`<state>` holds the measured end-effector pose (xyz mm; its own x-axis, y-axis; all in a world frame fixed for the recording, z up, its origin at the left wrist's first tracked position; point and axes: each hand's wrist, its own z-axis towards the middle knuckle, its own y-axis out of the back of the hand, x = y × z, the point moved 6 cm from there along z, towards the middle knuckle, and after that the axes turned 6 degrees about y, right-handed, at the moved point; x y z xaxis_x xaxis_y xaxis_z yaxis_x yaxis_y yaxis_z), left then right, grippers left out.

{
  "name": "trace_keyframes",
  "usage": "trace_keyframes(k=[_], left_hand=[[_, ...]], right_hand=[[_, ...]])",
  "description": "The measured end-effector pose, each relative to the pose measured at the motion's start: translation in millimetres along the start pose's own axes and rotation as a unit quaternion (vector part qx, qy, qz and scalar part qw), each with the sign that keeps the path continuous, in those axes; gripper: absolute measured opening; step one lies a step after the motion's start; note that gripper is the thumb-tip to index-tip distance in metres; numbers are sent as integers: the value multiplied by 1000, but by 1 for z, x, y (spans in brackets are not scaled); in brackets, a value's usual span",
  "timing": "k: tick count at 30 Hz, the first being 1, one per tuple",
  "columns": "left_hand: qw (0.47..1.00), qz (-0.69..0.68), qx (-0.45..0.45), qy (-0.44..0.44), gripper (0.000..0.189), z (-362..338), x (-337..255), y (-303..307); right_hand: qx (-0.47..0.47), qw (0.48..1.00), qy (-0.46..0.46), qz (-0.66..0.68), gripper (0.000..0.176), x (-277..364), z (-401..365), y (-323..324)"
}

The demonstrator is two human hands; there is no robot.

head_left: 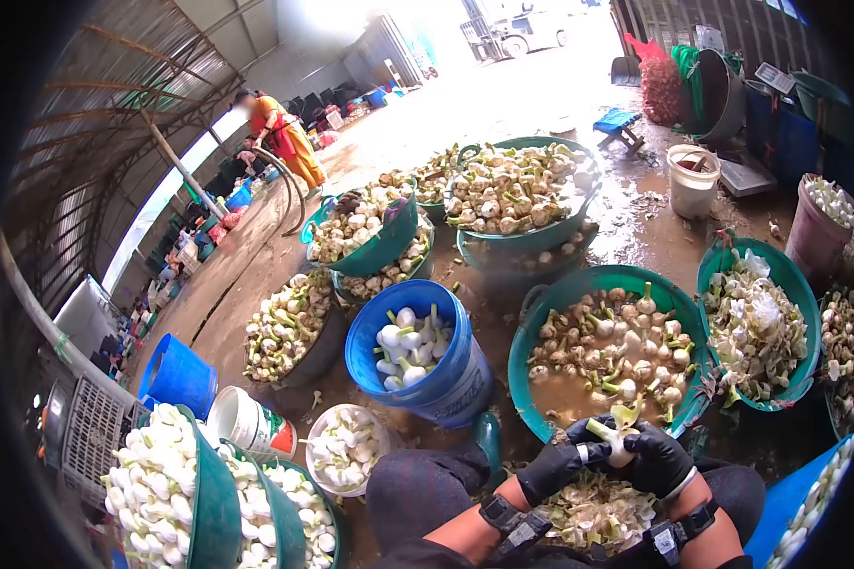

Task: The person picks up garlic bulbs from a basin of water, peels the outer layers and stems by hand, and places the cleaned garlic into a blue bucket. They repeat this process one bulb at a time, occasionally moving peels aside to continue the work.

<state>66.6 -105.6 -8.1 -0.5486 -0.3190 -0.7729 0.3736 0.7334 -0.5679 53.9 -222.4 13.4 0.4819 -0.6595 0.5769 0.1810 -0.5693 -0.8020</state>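
Note:
A garlic bulb (621,449) with a short pale-green stem is held up between my two black-gloved hands. My left hand (558,467) grips it from the stem side, fingers curled. The right hand (660,459) is closed round its other side, with a loose flap of skin standing at the top. Below them, a heap of peeled garlic skins (598,517) lies between my knees. Just beyond the hands is a green tub (524,365) of brownish water, full of unpeeled garlic bulbs (593,332).
A blue bucket (470,379) and a white bucket (386,446) hold white peeled bulbs. Green baskets (216,507) of peeled garlic stand at left. A green tub (814,313) of skins is at right. Heaped garlic tubs (531,230) stand ahead. A person (289,142) stands farther back.

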Motion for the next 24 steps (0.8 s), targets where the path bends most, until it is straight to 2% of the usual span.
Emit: trace_keyframes(k=[2, 3, 4, 6, 7, 8, 9, 10, 11, 12, 13, 14, 15, 16, 17, 18, 20, 21, 22, 23, 24], left_hand=[[1000, 13, 11, 17, 40, 5, 0, 3], [999, 35, -5, 16, 36, 6, 1, 7], [999, 35, -5, 17, 36, 6, 1, 8], [983, 181, -31, 8, 31, 8, -6, 8], [979, 202, -33, -4, 26, 7, -11, 3], [979, 201, -33, -1, 26, 8, -12, 5], [980, 197, -16, -21, 25, 8, -13, 7], [981, 191, 2, -37, 25, 9, -12, 11], [998, 52, 29, -10, 25, 14, -7, 22], [1000, 20, -8, -16, 26, 10, -21, 13], [997, 63, -21, -39, 25, 20, -9, 40], [957, 276, -40, -84, 23, 13, -37, 25], [999, 46, 11, -21, 22, 17, -25, 43], [960, 237, -133, -71, 21, 12, -20, 85], [922, 326, -89, -190, 23, 8, -24, 74], [993, -37, -100, -41, 20, 5, -23, 79], [982, -119, -100, -108, 16, 2, -27, 92], [981, -122, -102, -107, 16, 3, -25, 95], [984, -68, -112, -123, 14, 3, -26, 97], [984, -13, -122, -133, 13, 2, -26, 94], [985, -14, -118, -123, 13, 3, -24, 90]], right_hand=[[-5, 998, 7, -65, 45, 1, 0, 1], [-42, 996, 9, -76, 35, -6, -1, 24], [-42, 996, 9, -74, 35, -6, 1, 28], [-58, 994, 4, -97, 23, -8, 2, 35], [-91, 938, 81, -324, 13, 2, -1, 41], [-93, 939, 80, -322, 13, -1, 1, 42], [-103, 916, 159, -353, 11, 6, 1, 37], [-116, 887, 234, -381, 10, 14, -1, 29], [-87, 790, 338, -504, 12, 30, -6, 12], [-60, 668, 418, -613, 16, 42, -13, -5], [-14, 645, 404, -649, 18, 46, -14, -20], [35, 622, 383, -682, 21, 43, -19, -33], [67, 629, 296, -715, 20, 22, -18, -29], [101, 630, 216, -739, 18, 0, -14, -17], [121, 631, 233, -730, 16, -16, -15, -5], [153, 653, 184, -719, 16, -30, -12, 7], [89, 689, 198, -691, 18, -15, -15, 18], [33, 742, 117, -659, 18, 4, -16, 14], [45, 749, 48, -660, 26, 5, -14, 18], [89, 725, -50, -681, 29, -15, -15, 27], [129, 694, -146, -693, 33, -34, -19, 38]])
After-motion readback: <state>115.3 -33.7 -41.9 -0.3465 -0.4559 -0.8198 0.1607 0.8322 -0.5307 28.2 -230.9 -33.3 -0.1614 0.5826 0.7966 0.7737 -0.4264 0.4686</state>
